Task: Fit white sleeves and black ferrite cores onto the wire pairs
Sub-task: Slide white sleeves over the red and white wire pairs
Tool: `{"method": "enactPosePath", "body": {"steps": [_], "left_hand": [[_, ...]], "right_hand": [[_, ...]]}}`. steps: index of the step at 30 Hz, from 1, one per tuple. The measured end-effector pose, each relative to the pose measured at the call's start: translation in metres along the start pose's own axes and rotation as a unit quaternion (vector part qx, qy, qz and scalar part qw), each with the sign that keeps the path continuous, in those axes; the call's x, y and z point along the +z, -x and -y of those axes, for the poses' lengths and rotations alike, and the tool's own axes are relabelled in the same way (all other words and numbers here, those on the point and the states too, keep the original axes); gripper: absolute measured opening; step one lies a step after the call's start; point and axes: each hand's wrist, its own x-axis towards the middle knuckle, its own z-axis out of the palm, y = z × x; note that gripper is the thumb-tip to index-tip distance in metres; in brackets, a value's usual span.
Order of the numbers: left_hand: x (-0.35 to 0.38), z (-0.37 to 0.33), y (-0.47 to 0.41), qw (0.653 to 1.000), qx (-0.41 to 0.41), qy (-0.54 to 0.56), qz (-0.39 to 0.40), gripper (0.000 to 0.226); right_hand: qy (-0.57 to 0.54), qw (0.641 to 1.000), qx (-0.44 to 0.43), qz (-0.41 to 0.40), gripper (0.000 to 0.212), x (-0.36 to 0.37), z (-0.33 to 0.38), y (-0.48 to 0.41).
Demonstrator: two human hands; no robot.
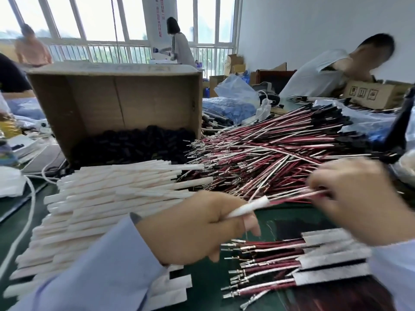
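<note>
Few sleeved pairs (330, 260) done, a heap (258, 153) waiting: left hand (193, 227) clasps a white sleeve (248, 208), right hand (361, 203) pinches a wire pair (294, 198).

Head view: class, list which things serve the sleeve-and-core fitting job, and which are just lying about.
In the job: left hand, gripping a sleeve; right hand, pinching a wire pair; sleeve stack; cores in the box; wire pile.
Lying about: blue bag; white cable; far carton.
</note>
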Motion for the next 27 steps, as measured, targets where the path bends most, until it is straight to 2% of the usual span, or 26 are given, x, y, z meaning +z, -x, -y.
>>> {"method": "enactPosePath", "body": {"steps": [3, 7, 9, 11, 13, 16, 19, 22, 25, 27], "left_hand": [[0.002, 0.002, -0.002, 0.999, -0.014, 0.017, 0.029, 0.02], [-0.02, 0.007, 0.003, 0.996, -0.05, 0.07, 0.006, 0.031], [-0.024, 0.006, 0.005, 0.996, -0.033, 0.088, -0.001, 0.031], [-0.021, 0.006, 0.004, 0.997, 0.004, 0.06, -0.057, 0.034], [-0.015, 0.006, 0.002, 0.992, 0.046, 0.029, -0.112, 0.039], [-0.007, 0.005, 0.0, 0.985, 0.086, 0.028, -0.144, 0.037], [-0.006, 0.01, -0.004, 0.97, 0.089, 0.035, -0.223, 0.031], [-0.02, 0.014, -0.006, 0.947, 0.076, 0.056, -0.307, 0.028], [-0.031, 0.017, -0.002, 0.958, 0.091, 0.021, -0.27, 0.025], [-0.033, 0.019, 0.0, 0.969, 0.093, -0.008, -0.228, 0.023]], "right_hand": [[-0.115, 0.985, -0.125, 0.016, 0.011, 0.02, 0.06, -0.003], [-0.288, 0.946, -0.141, 0.043, 0.029, 0.025, 0.05, -0.006], [-0.335, 0.932, -0.139, 0.026, 0.033, 0.028, 0.045, -0.006], [-0.365, 0.923, -0.122, -0.005, 0.03, 0.03, 0.04, -0.008], [-0.386, 0.916, -0.105, -0.027, 0.029, 0.035, 0.04, -0.011], [-0.391, 0.913, -0.109, -0.027, 0.028, 0.037, 0.051, -0.009], [-0.375, 0.918, -0.102, -0.076, 0.03, 0.036, 0.059, -0.004], [-0.379, 0.91, -0.073, -0.152, 0.023, 0.032, 0.048, -0.004], [-0.373, 0.902, -0.077, -0.204, 0.02, 0.031, 0.038, -0.003], [-0.382, 0.897, -0.085, -0.207, 0.019, 0.032, 0.037, -0.002]]}}
